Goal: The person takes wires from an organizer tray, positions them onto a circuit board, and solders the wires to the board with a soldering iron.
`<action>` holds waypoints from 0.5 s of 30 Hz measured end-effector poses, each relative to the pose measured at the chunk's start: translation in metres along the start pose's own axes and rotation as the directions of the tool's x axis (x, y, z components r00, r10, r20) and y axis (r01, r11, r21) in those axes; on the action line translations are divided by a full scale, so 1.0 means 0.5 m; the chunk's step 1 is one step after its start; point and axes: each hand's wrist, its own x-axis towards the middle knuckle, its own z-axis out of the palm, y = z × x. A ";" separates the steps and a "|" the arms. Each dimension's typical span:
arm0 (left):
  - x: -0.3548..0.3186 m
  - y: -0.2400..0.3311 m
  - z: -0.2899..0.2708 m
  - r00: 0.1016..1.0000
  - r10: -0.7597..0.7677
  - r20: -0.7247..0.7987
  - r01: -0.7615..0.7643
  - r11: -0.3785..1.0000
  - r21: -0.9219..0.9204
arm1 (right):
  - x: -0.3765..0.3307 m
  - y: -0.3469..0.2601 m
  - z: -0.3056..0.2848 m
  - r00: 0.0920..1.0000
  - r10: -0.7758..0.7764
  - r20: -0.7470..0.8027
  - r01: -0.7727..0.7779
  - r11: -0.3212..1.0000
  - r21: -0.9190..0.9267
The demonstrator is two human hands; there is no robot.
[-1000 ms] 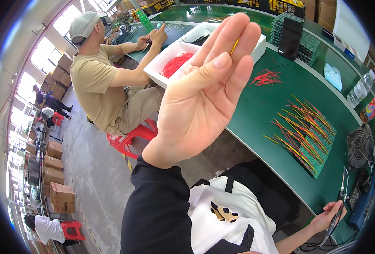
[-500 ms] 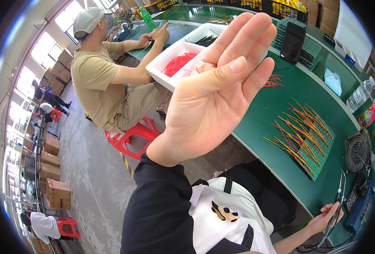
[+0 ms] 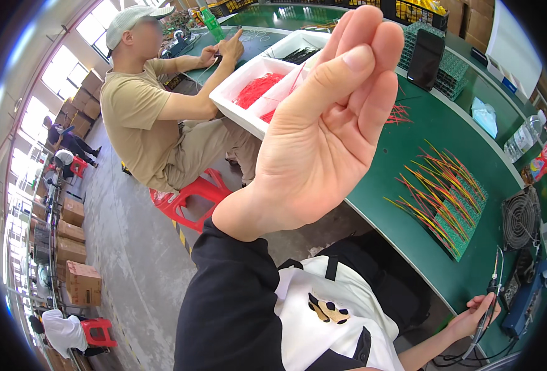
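My left hand (image 3: 323, 142) is raised close to the camera, palm toward me, in a black sleeve. Its fingers are curled with the thumb tip pressed against them, and nothing shows between them. My right hand (image 3: 474, 312) is low at the right, by the table's edge, gripping a thin pen-shaped tool (image 3: 493, 281) with a cable. Several red and yellow wires (image 3: 440, 191) lie fanned out on a green mat on the green table (image 3: 397, 161), between the two hands.
A person in a tan shirt (image 3: 144, 117) sits on a red stool (image 3: 184, 198) at the left, hands on the table. White trays (image 3: 249, 93) hold red wires. A small fan (image 3: 521, 216), a black phone (image 3: 425, 59) and cardboard boxes (image 3: 82, 281) are around.
My left hand's fingers were stretched flat; they have curled in and the thumb has closed against them. The hand has risen slightly in view. My right hand has stayed put.
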 end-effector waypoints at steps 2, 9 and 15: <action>-0.001 0.000 0.003 1.000 -0.007 -0.021 0.008 1.000 0.009 | -0.001 -0.003 0.002 1.000 0.000 0.003 0.000 1.000 -0.006; 0.004 0.000 0.013 0.996 -0.032 -0.081 0.035 0.999 0.033 | 0.000 -0.003 0.002 1.000 0.002 -0.012 -0.002 1.000 -0.022; 0.002 0.003 0.025 0.992 -0.041 -0.123 0.048 0.997 0.053 | 0.000 -0.001 -0.001 1.000 0.010 -0.006 -0.010 1.000 -0.016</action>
